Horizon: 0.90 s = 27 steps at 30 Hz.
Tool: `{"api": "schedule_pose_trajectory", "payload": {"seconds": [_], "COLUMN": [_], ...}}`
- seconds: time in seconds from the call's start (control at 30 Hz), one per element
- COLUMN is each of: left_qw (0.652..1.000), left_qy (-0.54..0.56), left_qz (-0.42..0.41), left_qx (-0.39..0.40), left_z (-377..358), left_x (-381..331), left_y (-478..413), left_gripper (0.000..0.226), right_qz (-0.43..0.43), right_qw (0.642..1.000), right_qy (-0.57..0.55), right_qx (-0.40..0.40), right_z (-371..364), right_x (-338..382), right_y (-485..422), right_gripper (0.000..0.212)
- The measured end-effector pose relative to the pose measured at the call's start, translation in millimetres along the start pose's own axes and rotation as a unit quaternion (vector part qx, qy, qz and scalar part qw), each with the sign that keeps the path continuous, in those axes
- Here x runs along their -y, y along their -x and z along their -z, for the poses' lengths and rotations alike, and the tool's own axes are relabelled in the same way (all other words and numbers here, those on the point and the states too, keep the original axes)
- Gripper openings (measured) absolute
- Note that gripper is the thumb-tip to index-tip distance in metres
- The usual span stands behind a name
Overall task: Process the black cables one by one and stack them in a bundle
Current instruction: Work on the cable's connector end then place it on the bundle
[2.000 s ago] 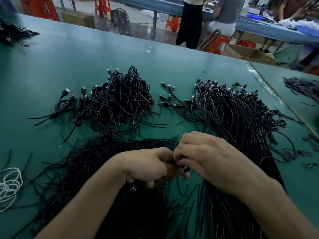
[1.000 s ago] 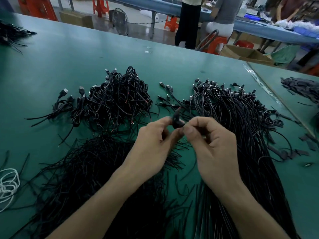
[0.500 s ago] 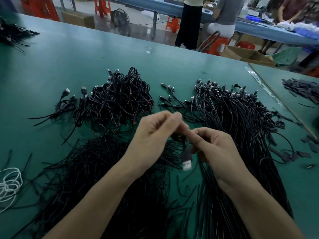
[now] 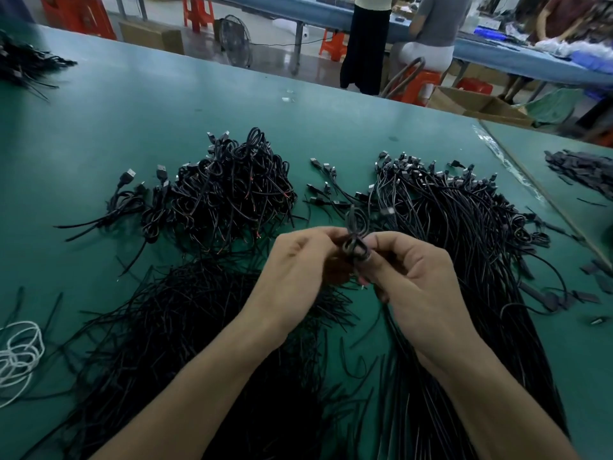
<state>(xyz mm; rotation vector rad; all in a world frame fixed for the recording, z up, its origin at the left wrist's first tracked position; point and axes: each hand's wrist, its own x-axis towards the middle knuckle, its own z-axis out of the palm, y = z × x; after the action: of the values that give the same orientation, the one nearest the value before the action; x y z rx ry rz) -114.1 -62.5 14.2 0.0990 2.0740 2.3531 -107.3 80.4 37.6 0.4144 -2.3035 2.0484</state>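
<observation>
Left grip (image 4: 295, 270) and right grip (image 4: 421, 280) pinch the coiled cable (image 4: 354, 227), seemingly upright.

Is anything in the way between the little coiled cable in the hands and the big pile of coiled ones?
Nothing visible does. The left hand and right hand pinch the coiled cable above the table; the pile of coiled cables lies to its left, with only bare tabletop and some stray wire ends between.

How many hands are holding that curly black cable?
2. The left hand is left of the coiled cable, the right hand right of it; both pinch it.
</observation>
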Motion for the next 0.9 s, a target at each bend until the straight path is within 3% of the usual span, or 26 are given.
{"api": "schedule_pose_trajectory", "payload": {"seconds": [0.07, 0.23, 0.37, 0.47, 0.63, 0.73, 0.8, 0.9], "left_qw": [0.994, 0.994, 0.995, 0.995, 0.989, 0.980, 0.987, 0.991], "left_qy": [0.090, 0.075, 0.065, -0.028, -0.130, -0.189, -0.145, 0.038], "left_qz": [0.060, 0.082, 0.024, -0.004, -0.051, -0.042, 0.010, 0.112], "left_qx": [0.011, 0.008, 0.076, 0.095, 0.050, 0.046, 0.067, 0.065], "left_z": [3.0, 9.7, 14.0, 10.2, 6.0, 4.6, 1.0, 0.6], "left_x": [-1.9, -3.5, -2.4, 3.0, 3.9, 3.3, 0.1, -4.5], "left_y": [-2.5, -7.8, -2.7, -0.7, 1.7, 3.2, 3.5, 1.4], "left_gripper": [0.040, 0.062, 0.042, 0.012, 0.005, 0.017, 0.027, 0.055], "right_qz": [-0.011, -0.070, -0.093, -0.070, -0.004, 0.034, 0.043, 0.028], "right_qw": [0.999, 0.993, 0.994, 0.989, 0.980, 0.979, 0.982, 0.990], "right_qy": [0.038, 0.089, 0.059, 0.128, 0.171, 0.149, 0.132, 0.110], "right_qx": [0.012, 0.015, 0.018, -0.029, -0.102, -0.137, -0.129, -0.088], "right_z": [-0.5, 2.6, 5.0, 10.4, 8.6, 5.2, 1.6, -2.6], "right_x": [-1.8, -6.0, -4.1, -8.9, -13.2, -13.5, -12.7, -12.3], "right_y": [0.6, 1.7, -0.1, -3.7, -2.2, -0.9, -1.1, -0.4], "right_gripper": [0.018, 0.019, 0.010, 0.013, 0.014, 0.014, 0.009, 0.006]}}
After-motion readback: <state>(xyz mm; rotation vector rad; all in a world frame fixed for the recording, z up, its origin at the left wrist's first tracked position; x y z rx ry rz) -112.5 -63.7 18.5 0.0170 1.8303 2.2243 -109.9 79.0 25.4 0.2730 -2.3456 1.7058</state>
